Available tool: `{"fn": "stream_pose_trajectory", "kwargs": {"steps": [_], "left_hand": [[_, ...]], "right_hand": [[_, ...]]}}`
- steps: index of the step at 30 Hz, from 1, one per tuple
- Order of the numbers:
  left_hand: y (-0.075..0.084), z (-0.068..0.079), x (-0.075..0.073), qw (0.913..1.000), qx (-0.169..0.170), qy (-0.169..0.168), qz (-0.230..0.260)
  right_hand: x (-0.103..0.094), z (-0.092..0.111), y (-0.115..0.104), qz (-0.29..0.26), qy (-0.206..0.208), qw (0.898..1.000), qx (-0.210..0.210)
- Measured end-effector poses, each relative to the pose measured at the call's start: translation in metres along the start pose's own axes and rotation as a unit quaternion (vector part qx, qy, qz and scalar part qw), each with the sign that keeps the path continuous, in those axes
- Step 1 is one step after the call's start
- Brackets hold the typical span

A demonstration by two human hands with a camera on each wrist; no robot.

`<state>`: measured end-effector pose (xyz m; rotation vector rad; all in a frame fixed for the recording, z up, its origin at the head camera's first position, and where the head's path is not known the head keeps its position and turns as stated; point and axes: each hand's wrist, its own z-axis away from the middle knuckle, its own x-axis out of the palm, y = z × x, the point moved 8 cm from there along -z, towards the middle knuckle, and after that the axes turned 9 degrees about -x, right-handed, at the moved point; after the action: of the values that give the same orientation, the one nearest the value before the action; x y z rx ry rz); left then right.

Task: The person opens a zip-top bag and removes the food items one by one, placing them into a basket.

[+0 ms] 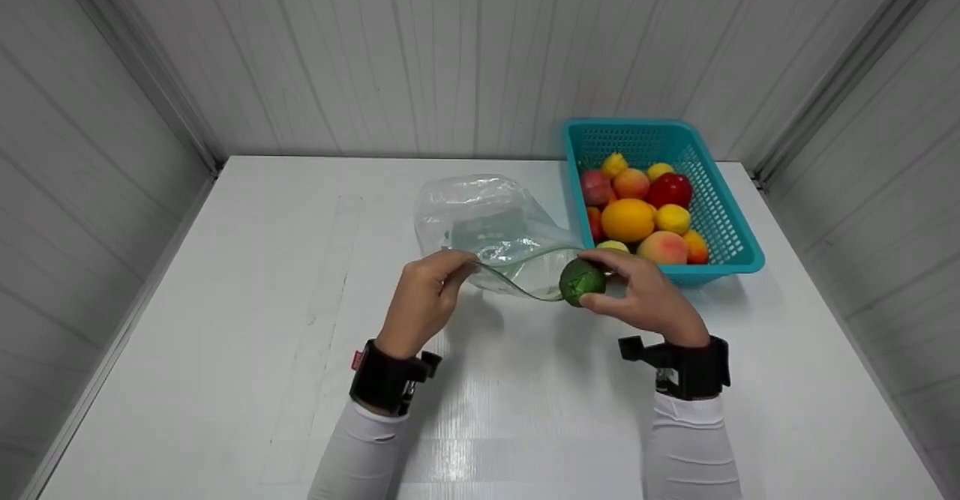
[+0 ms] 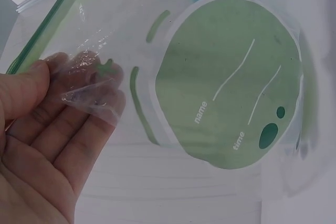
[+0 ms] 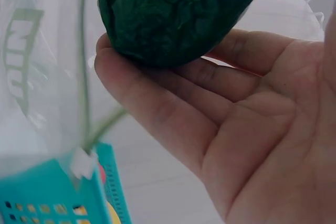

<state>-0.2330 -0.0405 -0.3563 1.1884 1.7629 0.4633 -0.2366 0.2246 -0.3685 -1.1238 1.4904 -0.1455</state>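
My left hand (image 1: 421, 297) pinches the left end of the mouth of a clear zip bag (image 1: 480, 204). In the left wrist view my thumb and fingers (image 2: 86, 145) hold the film of the bag beside its green seal strip, and a green printed label (image 2: 231, 82) reads "name" and "time". The bag's mouth gapes between the hands. At its right end, my right hand (image 1: 641, 294) grips a round, dark green, wrinkled fruit or vegetable (image 1: 582, 281) between thumb and fingers. In the right wrist view the green thing (image 3: 173, 17) rests against the fingers, beside the bag.
Just beyond the right hand stands a turquoise plastic basket (image 1: 739, 226) holding several fruits, among them an orange one (image 1: 628, 220), a red apple (image 1: 670, 190) and a peach (image 1: 663, 248). The white table (image 1: 247, 297) meets a grey panel wall (image 1: 375, 58) at the back.
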Motion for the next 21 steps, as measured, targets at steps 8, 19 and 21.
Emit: {"fn": "stream_pose_trajectory", "kwargs": {"steps": [8, 19, 21], "left_hand": [[0.000, 0.000, 0.001, 1.0000, 0.000, 0.000, -0.009], [0.000, 0.000, 0.003, 1.0000, 0.000, -0.003, -0.007], [-0.001, -0.001, 0.004, 0.9999, 0.000, -0.004, -0.009]], "right_hand": [[-0.034, 0.020, 0.018, -0.029, 0.070, 0.996, 0.054], [-0.062, 0.036, 0.049, -0.022, 0.170, 0.975, 0.139], [-0.065, 0.037, 0.057, -0.021, 0.187, 0.968, 0.167]]}}
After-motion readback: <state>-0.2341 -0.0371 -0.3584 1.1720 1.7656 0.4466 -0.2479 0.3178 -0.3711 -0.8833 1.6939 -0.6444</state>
